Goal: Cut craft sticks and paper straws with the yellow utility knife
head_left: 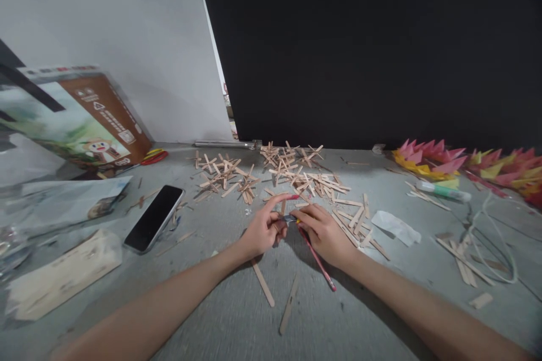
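Near the middle of the table my left hand [265, 228] is closed, its thumb and fingers pinching a short wooden craft stick [283, 207]. Its index finger reaches forward above the stick. Facing it, my right hand [324, 231] is closed around a small grey-and-yellow tool [290, 218], whose grey end meets the left fingertips. The exact kind of tool is too small to tell. A pink pencil [315, 259] slants out from under the right hand toward me; whether the fingers grip it is hidden. Two flat craft sticks [289, 303] lie in front of the hands.
Piles of crossed craft sticks [222, 175] and loose sticks [358, 223] lie beyond and right. A phone [154, 219], a plastic packet [63, 273] and scissors [154, 156] are left. Right are a paper scrap [397, 227], glue tube [444, 190], white cable [514, 254] and folded-paper flowers [429, 158].
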Motion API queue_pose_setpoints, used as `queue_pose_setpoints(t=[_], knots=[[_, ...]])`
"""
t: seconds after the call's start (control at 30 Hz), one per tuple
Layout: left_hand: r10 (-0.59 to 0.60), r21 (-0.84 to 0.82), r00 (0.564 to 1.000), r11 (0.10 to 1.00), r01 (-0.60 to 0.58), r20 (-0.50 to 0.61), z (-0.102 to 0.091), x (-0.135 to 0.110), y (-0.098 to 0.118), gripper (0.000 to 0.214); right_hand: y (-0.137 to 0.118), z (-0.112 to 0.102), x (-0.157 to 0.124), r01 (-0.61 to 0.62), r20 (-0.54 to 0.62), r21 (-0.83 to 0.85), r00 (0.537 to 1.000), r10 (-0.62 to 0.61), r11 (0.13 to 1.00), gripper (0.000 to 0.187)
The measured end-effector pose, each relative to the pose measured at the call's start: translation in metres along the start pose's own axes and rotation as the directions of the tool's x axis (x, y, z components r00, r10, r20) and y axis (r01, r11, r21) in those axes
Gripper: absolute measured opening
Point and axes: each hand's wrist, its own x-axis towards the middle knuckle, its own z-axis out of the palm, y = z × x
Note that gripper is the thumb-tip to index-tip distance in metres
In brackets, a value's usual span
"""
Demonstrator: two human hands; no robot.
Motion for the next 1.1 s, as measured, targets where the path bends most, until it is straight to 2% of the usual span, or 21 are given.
queue_pose_setpoints(t=[0.5,0.7,1.1], knots=[[-0.009,-0.012,1.0,1.0,0.009,0.014,-0.002,0.0009,-0.0036,0.061,0.0006,0.0005,-0.0002,0.004,-0.004,-0.006,1.0,-0.004,1.0,0.041],[-0.016,0.031,1.0,0.999,0.015,0.02,-0.003,0.0007,-0.0045,0.058,-0.0006,-0.0002,-0.0002,-0.002,0.008,-0.002,1.0,0.002,1.0,0.038],[-0.017,-0.007,1.0,1.0,0.017,0.009,-0.0014,0.0016,-0.0048,0.06,0.0002,0.0004,-0.0002,-0.005,0.003,-0.009,1.0,0.006,1.0,0.038]])
